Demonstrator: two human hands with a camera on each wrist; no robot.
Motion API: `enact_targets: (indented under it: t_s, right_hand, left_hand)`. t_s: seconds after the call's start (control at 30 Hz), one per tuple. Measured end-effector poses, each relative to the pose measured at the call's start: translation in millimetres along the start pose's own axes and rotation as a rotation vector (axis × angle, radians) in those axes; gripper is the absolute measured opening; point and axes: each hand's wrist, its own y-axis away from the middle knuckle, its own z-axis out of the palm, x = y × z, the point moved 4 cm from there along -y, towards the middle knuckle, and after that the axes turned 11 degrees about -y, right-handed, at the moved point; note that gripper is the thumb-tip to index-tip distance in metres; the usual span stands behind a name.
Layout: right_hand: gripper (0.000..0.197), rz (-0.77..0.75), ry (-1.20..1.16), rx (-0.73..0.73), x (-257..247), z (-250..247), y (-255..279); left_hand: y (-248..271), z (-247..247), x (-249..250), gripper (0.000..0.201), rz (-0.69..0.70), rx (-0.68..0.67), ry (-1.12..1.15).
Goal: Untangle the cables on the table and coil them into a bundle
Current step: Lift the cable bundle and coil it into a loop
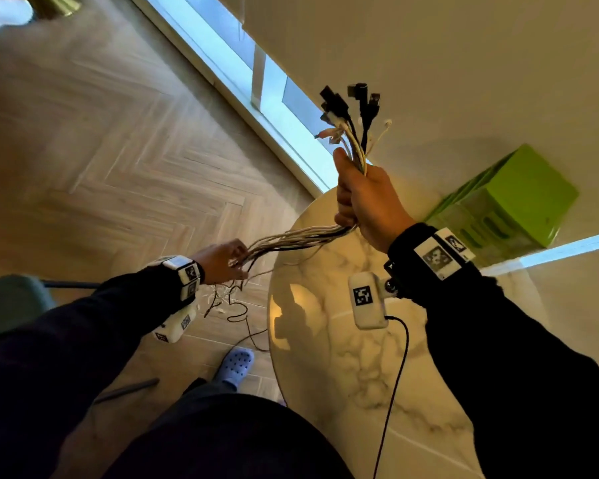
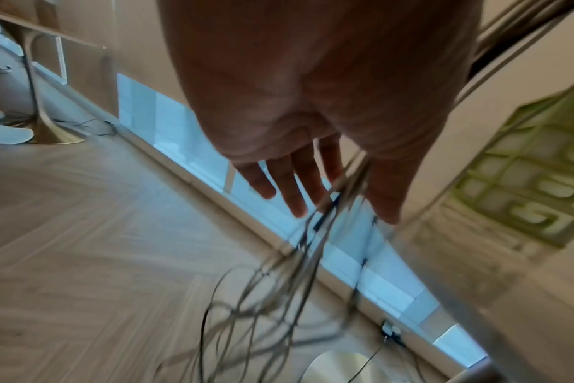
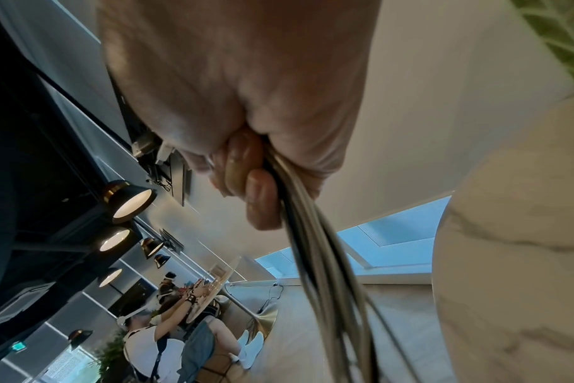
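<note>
Showing plug ends (image 1: 351, 105) only overhead, R hand (image 1: 363, 202) grips cables (image 1: 301, 238).

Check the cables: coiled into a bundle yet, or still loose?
Still loose. The cables run straight from the right hand's fist to the left hand, then hang in uncoiled strands toward the floor.

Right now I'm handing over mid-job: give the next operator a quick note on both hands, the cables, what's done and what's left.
Right hand: raised over the table, fist gripping the cables just below their plugs.
Left hand: lower, beside the table, fingers fairly straight, cables running between fingers and thumb.
Done: plug ends gathered, the stretch between the hands looks roughly straight.
Left: loose tails hang tangled to the floor; nothing coiled yet.
</note>
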Motion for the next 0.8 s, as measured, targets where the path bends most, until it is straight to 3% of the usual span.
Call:
enact_targets:
  t_s: [0.1, 0.17, 0.23, 0.27, 0.37, 0.53, 0.6, 0.8]
  right_hand:
    - [0.047, 0.016, -0.015, 0.007, 6, 0, 1]
    - [0.047, 0.023, -0.046, 0.024, 9, -5, 7]
    - [0.047, 0.017, -0.074, 0.049, 9, -12, 16]
    - [0.048, 0.014, -0.083, 0.065, 8, -17, 20]
    - [0.049, 0.008, -0.107, 0.132, 3, -40, 40]
    - [0.048, 0.049, -0.179, 0.272, 9, -92, 78]
    - [0.033, 0.05, -0.26, 0.317, 16, -105, 92]
    - [0.027, -0.001, -0.473, 0.502, 27, -143, 129]
  left_hand:
    - [6, -18, 43, 0.093, 0.245, 0.121, 0.122]
    - [11, -32, 83, 0.102, 0.382, 0.151, 0.257]
    - [16, -40, 128, 0.096, 0.472, 0.08, 0.372]
    - [18, -41, 148, 0.083, 0.491, 0.023, 0.372]
    - [19, -29, 201, 0.023, 0.566, -0.084, 0.253]
    - [34, 5, 247, 0.032, 0.77, -0.172, -0.089]
    - [43, 12, 259, 0.034, 0.825, -0.215, -0.183]
    - [58, 31, 280, 0.065, 0.91, -0.299, -0.376]
